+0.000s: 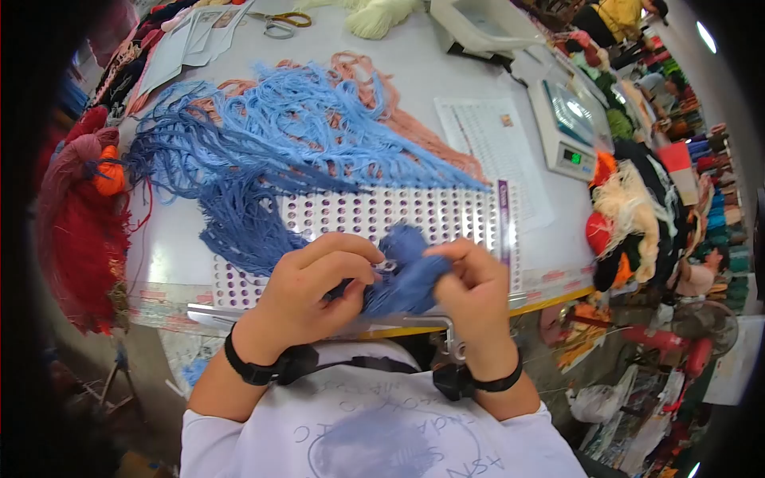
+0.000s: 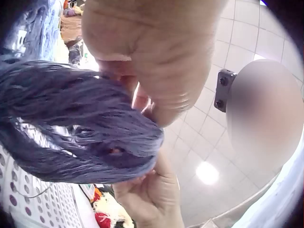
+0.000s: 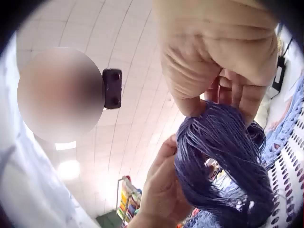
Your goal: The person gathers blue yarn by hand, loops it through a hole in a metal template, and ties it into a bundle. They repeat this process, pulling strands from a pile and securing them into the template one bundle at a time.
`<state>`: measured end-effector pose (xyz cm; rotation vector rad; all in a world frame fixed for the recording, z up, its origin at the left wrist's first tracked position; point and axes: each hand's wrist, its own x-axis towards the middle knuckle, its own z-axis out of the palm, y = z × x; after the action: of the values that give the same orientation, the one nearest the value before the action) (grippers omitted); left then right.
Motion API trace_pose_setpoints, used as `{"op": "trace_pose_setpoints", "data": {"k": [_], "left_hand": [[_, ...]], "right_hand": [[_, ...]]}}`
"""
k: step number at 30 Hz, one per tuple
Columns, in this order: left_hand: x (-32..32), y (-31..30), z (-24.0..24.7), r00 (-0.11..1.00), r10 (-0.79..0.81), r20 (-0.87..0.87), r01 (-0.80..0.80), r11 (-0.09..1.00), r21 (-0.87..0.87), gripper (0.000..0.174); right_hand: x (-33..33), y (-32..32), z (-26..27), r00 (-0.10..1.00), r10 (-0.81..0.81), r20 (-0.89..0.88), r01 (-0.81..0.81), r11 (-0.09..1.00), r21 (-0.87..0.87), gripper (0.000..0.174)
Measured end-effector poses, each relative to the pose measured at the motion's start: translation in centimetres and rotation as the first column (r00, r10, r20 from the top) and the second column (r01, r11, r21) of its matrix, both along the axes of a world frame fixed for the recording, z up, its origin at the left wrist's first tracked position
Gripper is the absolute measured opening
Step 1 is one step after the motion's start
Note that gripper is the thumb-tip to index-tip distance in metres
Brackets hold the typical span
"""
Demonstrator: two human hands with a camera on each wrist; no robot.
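A skein of dark blue yarn (image 1: 406, 279) is held up between both hands over the front edge of the table. My left hand (image 1: 315, 283) grips it from the left with curled fingers. On the other side my right hand (image 1: 478, 291) pinches it between thumb and fingers. In the left wrist view the yarn (image 2: 80, 123) loops into a thick bundle, with the right hand (image 2: 154, 199) below its end. The right wrist view shows the strands (image 3: 223, 152) hanging from the right fingers, the left hand (image 3: 164, 190) beside them. More dark blue yarn (image 1: 243, 219) trails left on the table.
Beneath lies a white board with rows of holes (image 1: 510, 231). Light blue yarn (image 1: 303, 119) and salmon yarn (image 1: 422, 135) spread behind. A digital scale (image 1: 570, 155), a printed sheet (image 1: 510, 135) and scissors (image 1: 291, 20) lie farther off. Red yarn (image 1: 84, 231) hangs over the left edge.
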<state>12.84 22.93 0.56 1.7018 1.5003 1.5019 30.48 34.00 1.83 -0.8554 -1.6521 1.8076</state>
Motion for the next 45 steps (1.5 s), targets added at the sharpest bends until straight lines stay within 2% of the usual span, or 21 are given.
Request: {"op": "trace_pose_setpoints", "data": {"k": [1, 3, 5, 7, 11, 12, 14, 15, 17, 18, 21, 23, 26, 28, 31, 33, 35, 37, 39, 43, 45], "left_hand": [[0.5, 0.2, 0.5, 1.000, 0.005, 0.010, -0.005, 1.000, 0.025, 0.030], [1.3, -0.1, 2.4, 0.989, 0.058, 0.137, -0.063, 0.998, 0.028, 0.031], [0.7, -0.5, 2.7, 0.997, 0.038, 0.065, -0.040, 0.998, 0.043, 0.031], [0.8, -0.4, 2.2, 0.991, -0.013, -0.136, 0.011, 1.000, -0.017, 0.034], [1.1, -0.8, 2.0, 0.992, -0.033, -0.120, 0.022, 0.995, -0.093, 0.041], [1.2, -0.6, 2.2, 0.984, 0.004, -0.176, -0.013, 0.998, -0.055, 0.035], [0.8, -0.9, 4.3, 0.979, -0.033, -0.203, 0.035, 0.999, 0.005, 0.032], [0.5, -1.3, 5.7, 0.977, -0.043, -0.211, 0.057, 0.997, 0.057, 0.029], [0.2, -1.6, 7.0, 0.982, -0.114, -0.148, 0.124, 0.990, 0.063, 0.026], [0.2, -1.5, 6.9, 0.966, -0.138, -0.220, 0.155, 0.986, 0.061, 0.027], [1.6, -0.4, 6.0, 0.924, -0.177, -0.338, 0.205, 0.977, 0.050, 0.029], [2.6, 0.2, 5.1, 0.904, -0.139, -0.405, 0.123, 0.990, -0.064, 0.032], [2.7, 0.0, 4.4, 0.920, -0.119, -0.372, 0.084, 0.990, -0.109, 0.033], [2.9, 0.1, 4.6, 0.940, -0.079, -0.332, 0.028, 0.987, -0.155, 0.032], [3.2, 0.5, 4.5, 0.958, -0.045, -0.282, -0.023, 0.972, -0.235, 0.030], [3.1, 1.2, 3.8, 0.951, -0.027, -0.308, -0.027, 0.985, -0.169, 0.025], [3.2, 1.8, 2.9, 0.949, 0.002, -0.314, -0.068, 0.978, -0.199, 0.024], [3.2, 2.2, 2.5, 0.946, -0.038, -0.323, -0.041, 0.971, -0.234, 0.024], [3.3, 2.3, 2.6, 0.951, -0.075, -0.299, 0.002, 0.971, -0.239, 0.023], [2.2, 2.0, 2.3, 0.945, -0.134, -0.300, 0.057, 0.966, -0.252, 0.024], [1.6, 2.0, 2.1, 0.945, -0.229, -0.232, 0.194, 0.967, -0.164, 0.025]], "right_hand": [[0.1, 0.0, 0.3, 0.994, 0.038, 0.099, -0.050, 0.990, 0.129, 0.022], [0.0, -0.8, 0.8, 0.992, 0.040, 0.123, -0.063, 0.981, 0.183, 0.021], [-0.7, -1.1, 0.5, 0.992, -0.030, 0.122, 0.003, 0.976, 0.219, 0.018], [-0.9, -1.1, -0.2, 0.994, -0.023, 0.103, 0.000, 0.976, 0.219, 0.017], [-0.1, -1.8, 0.2, 0.990, -0.050, 0.132, 0.019, 0.974, 0.226, 0.014], [0.1, -1.9, 0.1, 0.988, -0.049, 0.150, 0.014, 0.974, 0.228, 0.014], [0.8, -1.9, -0.1, 0.973, -0.008, 0.231, -0.048, 0.970, 0.237, 0.019], [1.1, -1.8, 0.1, 0.974, -0.044, 0.221, -0.012, 0.969, 0.247, 0.019], [1.7, -1.7, 0.6, 0.960, 0.024, 0.279, -0.084, 0.975, 0.206, 0.019], [1.8, -1.8, -0.6, 0.986, 0.010, 0.168, -0.034, 0.990, 0.137, 0.019], [1.7, -1.9, -1.1, 0.989, -0.006, 0.146, -0.021, 0.984, 0.178, 0.017], [1.2, -2.0, 0.1, 0.989, 0.005, 0.148, -0.033, 0.982, 0.184, 0.015], [1.2, -1.5, 0.1, 0.994, 0.042, 0.099, -0.059, 0.984, 0.171, 0.015], [1.2, -1.0, 0.9, 0.975, 0.069, 0.211, -0.130, 0.948, 0.289, 0.015], [1.2, -0.5, 1.0, 0.969, 0.028, 0.246, -0.136, 0.892, 0.432, 0.014], [1.4, -0.1, 1.0, 0.968, 0.016, 0.251, -0.128, 0.890, 0.437, 0.013], [1.1, 0.0, 0.6, 0.966, -0.038, 0.257, -0.089, 0.880, 0.466, 0.012], [1.3, 0.1, 0.3, 0.973, -0.042, 0.226, -0.066, 0.892, 0.448, 0.011], [1.4, -0.2, 0.0, 0.991, -0.045, 0.124, 0.012, 0.968, 0.252, 0.011], [1.7, -0.2, -0.8, 0.999, -0.008, 0.052, -0.004, 0.972, 0.237, 0.018], [1.6, -0.3, -1.0, 0.998, 0.009, 0.054, -0.021, 0.976, 0.218, 0.020]]}}
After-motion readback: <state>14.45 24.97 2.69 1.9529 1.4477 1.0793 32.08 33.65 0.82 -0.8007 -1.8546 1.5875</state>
